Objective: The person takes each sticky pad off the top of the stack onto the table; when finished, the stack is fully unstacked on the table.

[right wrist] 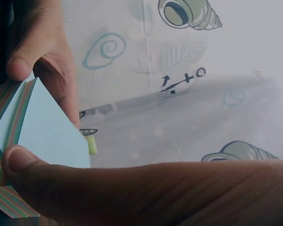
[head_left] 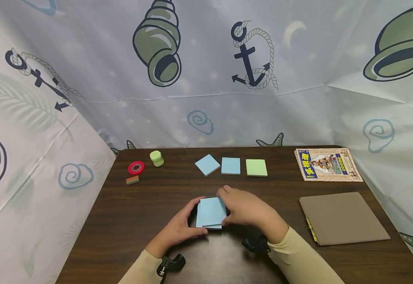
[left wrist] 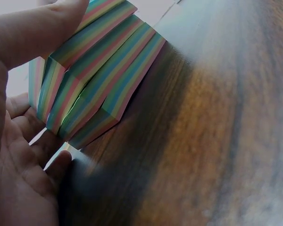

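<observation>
Between the two hands stands a stack of sticky note pads (left wrist: 99, 70), several high, their edges striped in many colours. The pads lie slightly askew. My left hand (head_left: 179, 227) grips the stack from the left, thumb at the near side and fingers at the far side. On top is a light blue pad (head_left: 211, 211), turned a little against the one below. My right hand (head_left: 247, 207) pinches this top pad at its right side. In the right wrist view the right thumb (right wrist: 20, 159) presses the pad's striped edge. The right fingertips are partly hidden.
Behind the stack lie two blue pads (head_left: 207, 165) (head_left: 230, 166) and a green pad (head_left: 256, 168). At the far left are a red tape roll (head_left: 136, 167), a green cylinder (head_left: 156, 158) and an eraser (head_left: 132, 180). Booklets (head_left: 329, 165) and a brown folder (head_left: 343, 219) lie right.
</observation>
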Tool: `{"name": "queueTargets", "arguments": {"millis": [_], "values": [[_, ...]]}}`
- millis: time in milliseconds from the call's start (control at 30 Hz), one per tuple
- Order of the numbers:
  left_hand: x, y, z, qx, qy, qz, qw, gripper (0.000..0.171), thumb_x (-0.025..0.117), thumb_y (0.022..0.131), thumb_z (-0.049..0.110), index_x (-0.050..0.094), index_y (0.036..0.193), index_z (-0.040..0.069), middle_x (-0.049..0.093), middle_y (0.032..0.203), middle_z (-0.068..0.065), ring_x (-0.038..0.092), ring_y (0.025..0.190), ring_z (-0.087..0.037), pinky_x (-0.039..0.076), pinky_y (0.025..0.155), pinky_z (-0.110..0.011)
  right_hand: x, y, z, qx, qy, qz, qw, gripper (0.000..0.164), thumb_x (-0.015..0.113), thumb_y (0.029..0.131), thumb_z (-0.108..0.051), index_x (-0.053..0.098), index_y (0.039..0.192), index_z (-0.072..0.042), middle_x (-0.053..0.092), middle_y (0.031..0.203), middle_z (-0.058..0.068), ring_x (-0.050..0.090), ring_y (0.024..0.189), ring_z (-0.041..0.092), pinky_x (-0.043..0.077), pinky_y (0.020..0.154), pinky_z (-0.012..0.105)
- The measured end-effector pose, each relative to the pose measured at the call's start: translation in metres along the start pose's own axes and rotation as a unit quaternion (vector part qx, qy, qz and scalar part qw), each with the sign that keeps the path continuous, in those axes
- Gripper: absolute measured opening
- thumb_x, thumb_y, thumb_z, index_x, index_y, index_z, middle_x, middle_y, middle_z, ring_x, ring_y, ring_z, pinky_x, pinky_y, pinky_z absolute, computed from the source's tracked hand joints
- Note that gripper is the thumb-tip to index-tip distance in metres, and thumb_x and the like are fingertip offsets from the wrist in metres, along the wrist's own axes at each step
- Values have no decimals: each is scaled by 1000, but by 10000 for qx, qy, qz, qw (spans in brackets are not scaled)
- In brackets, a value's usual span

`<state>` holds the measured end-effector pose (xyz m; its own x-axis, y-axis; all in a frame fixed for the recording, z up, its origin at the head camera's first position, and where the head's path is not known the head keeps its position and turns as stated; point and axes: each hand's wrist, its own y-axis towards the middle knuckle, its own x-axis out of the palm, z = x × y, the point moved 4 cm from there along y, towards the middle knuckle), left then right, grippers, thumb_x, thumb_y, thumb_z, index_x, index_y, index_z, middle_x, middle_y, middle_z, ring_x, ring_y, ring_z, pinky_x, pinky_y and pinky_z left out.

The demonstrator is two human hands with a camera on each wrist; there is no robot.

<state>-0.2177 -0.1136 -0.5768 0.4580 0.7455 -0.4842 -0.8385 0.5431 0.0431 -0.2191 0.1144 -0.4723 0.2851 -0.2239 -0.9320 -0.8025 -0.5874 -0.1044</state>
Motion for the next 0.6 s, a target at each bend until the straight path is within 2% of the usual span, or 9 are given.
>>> {"name": "queueTargets", "arguments": {"millis": [100,200,433,600], "values": [[0,0,-1,27,-2,7,10000,98,94,87,35,39,168,24,53,161,2,50,142,-19,39,119,-32,-1,0,0,-54,122,120,9998,65,100,79,-33,56,122,-12,58,109,-2,59,87,12,54,80,34],[1,1,-3,-20,29,-6,10000,98,94,88,37,39,168,24,53,161,2,50,141,-19,39,119,-34,-3,0,0,-136,275,252,9992,60,99,81,-28,53,117,-12,58,105,-3,57,84,12,51,78,32],[1,0,-5,-310,35,-55,9995,99,94,86,42,39,167,34,56,152,7,56,130,-20,43,113,-41,-7,3,-3,-320,707,360,9963,43,88,94,-23,49,112,-17,63,89,-5,57,75,10,48,70,29],[1,0,-4,-323,34,-5,9995,97,94,86,40,39,166,31,58,152,4,55,135,-19,42,118,-38,-12,2,-5,-570,1168,536,9901,35,81,100,-19,49,112,-16,62,84,-7,54,71,7,46,66,26]]}}
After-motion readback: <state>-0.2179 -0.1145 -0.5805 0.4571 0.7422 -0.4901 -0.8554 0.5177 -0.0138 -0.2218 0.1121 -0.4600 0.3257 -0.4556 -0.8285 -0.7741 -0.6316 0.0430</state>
